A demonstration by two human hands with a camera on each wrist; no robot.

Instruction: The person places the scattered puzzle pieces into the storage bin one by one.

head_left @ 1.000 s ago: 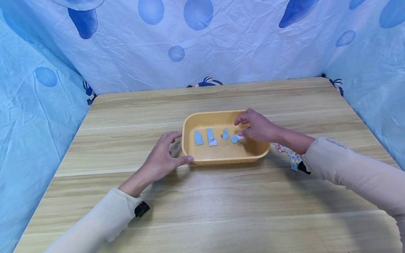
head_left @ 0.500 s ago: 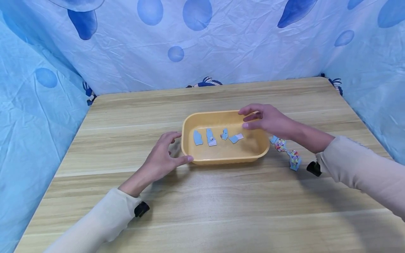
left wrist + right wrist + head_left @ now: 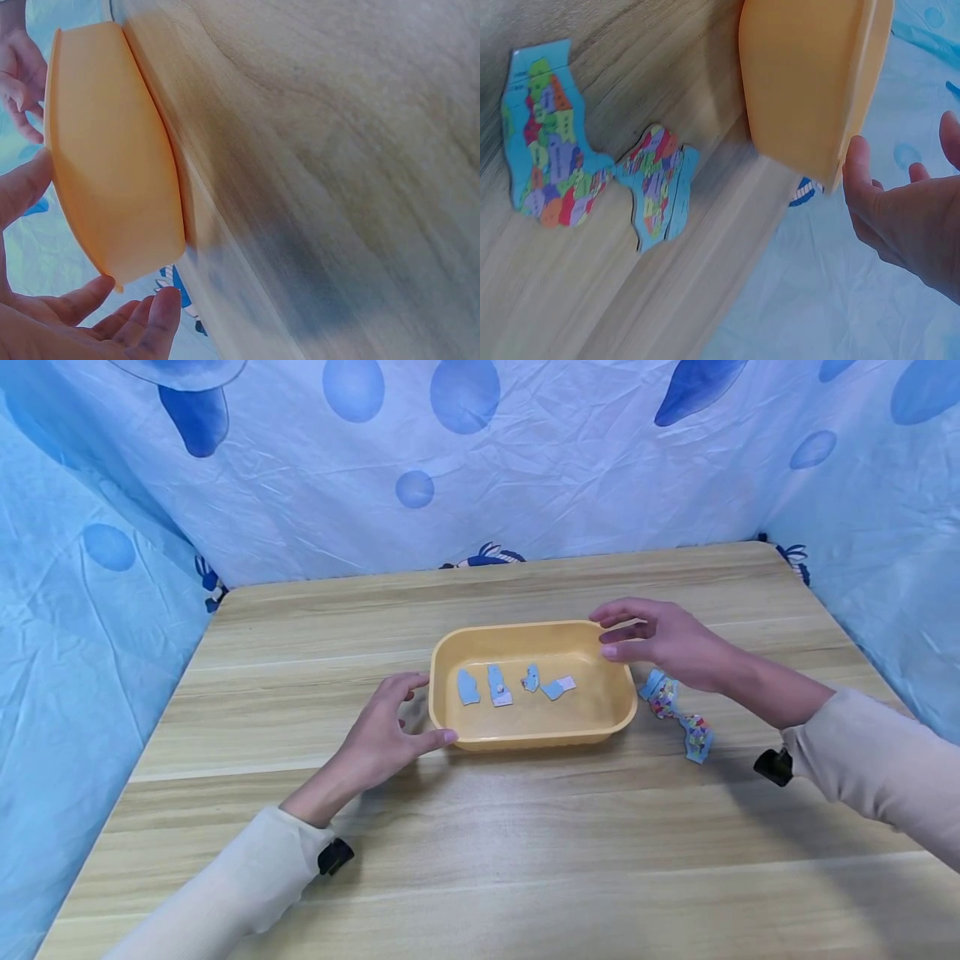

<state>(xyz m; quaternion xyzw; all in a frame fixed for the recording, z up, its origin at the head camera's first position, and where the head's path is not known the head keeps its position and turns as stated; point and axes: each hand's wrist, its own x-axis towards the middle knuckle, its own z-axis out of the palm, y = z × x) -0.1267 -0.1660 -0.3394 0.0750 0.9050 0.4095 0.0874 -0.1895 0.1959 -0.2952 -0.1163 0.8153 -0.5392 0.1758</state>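
Makeshift fabric-walled booth round a wood-grain table (image 3: pixel 480 868); can't tell whether set up in a home, office or lab.
Closed in behind by a creased, hung pale-blue back sheet (image 3: pixel 600 493), at the sides by a matching left panel (image 3: pixel 67 710) and right panel (image 3: pixel 885 585). Printed with round blue spots (image 3: pixel 465 393), bigger leaf-like blue shapes (image 3: pixel 701 389) up top, dark-blue motifs (image 3: pixel 491 556) low down by the far table edge. Looks like decorative curtain or tent cloth, wrinkled and hung close round the plain tabletop, more screened-off workspace than finished room.
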